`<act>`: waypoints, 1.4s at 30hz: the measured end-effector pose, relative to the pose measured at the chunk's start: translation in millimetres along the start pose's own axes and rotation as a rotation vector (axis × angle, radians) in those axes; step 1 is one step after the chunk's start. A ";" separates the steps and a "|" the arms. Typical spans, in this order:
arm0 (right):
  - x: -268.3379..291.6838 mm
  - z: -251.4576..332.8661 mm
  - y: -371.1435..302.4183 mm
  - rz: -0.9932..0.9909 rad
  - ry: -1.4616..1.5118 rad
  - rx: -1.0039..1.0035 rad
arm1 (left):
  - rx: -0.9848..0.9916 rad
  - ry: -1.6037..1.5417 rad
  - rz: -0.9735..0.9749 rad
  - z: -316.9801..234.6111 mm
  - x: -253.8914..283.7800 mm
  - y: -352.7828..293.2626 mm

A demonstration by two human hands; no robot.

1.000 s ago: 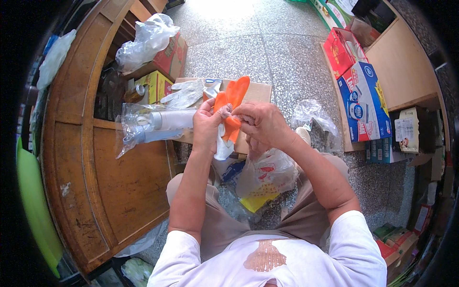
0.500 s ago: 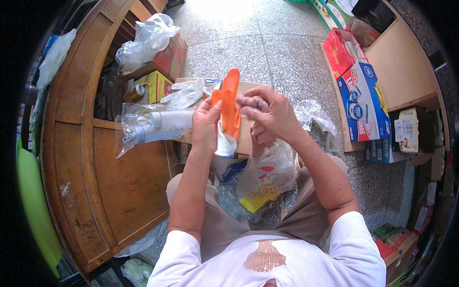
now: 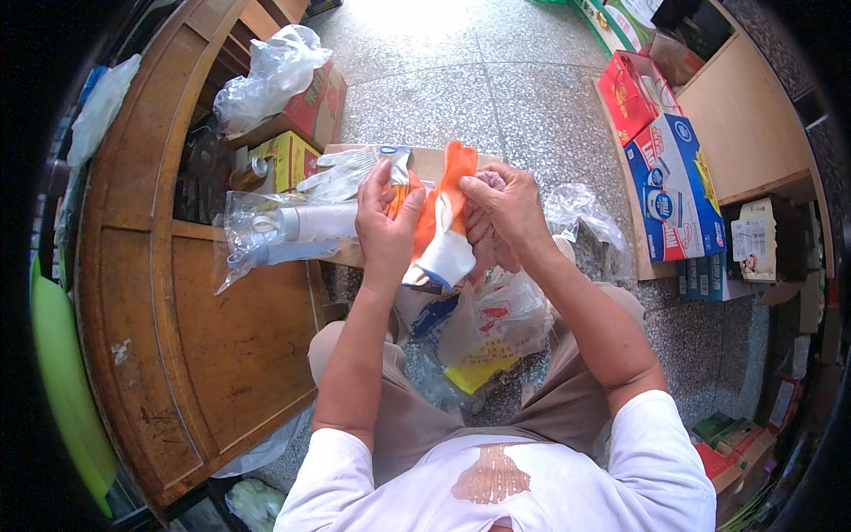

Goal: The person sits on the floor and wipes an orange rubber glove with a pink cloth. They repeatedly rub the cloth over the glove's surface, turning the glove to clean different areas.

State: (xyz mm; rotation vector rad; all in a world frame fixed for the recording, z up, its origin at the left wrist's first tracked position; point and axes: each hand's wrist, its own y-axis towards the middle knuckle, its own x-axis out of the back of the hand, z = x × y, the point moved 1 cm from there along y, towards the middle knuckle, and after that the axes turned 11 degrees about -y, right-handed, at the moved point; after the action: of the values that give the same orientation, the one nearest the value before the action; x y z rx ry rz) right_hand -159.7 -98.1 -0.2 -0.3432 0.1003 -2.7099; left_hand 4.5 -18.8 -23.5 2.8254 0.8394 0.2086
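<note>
An orange-coated work glove (image 3: 436,217) with a white knit cuff (image 3: 449,255) hangs in front of me. My right hand (image 3: 512,208) pinches it near the finger end between thumb and fingers. Bunched in that same hand is a pinkish-grey cloth (image 3: 484,244), which drapes below the fingers. To the left of the glove, my left hand (image 3: 383,217) has its fingers curled but apart, gripping nothing that I can see. More orange glove material (image 3: 403,191) shows behind its thumb, mostly hidden. Beyond it, a white knit glove (image 3: 341,173) lies on a cardboard surface (image 3: 355,256).
Left of my hands lies a clear bag with a bottle-like item (image 3: 310,223). A white printed plastic bag (image 3: 496,324) sits between my knees. A wooden cabinet (image 3: 239,355) borders the left side. Boxes, including a blue-and-white one (image 3: 674,191), line the right; crumpled clear plastic (image 3: 581,217) lies nearer.
The orange glove has passed from my left hand to my right and shifted right, cuff turned toward me. My left hand has let go and spread its fingers. The cloth stays in my right hand.
</note>
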 end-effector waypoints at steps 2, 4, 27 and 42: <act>2.2 -2.9 1.9 -0.035 -0.086 0.023 | 0.072 -0.168 0.164 -3.3 -3.8 -4.1; 0.3 -2.2 2.2 -0.031 -0.168 0.038 | 0.136 -0.279 0.301 -2.4 -11.6 -11.2; -10.2 10.2 -13.7 -0.063 -0.684 0.882 | 0.623 -0.778 0.294 -13.6 -6.2 -9.8; 1.9 20.6 -5.5 -0.266 -0.647 0.803 | 0.640 -0.750 0.257 -27.9 -7.7 -8.9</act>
State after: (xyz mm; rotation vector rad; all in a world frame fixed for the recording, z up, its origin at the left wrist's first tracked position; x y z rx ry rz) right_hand -158.3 -94.3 20.8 -0.9762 -1.2313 -2.4630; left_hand -11.7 -11.9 1.1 3.1273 0.4006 -1.2087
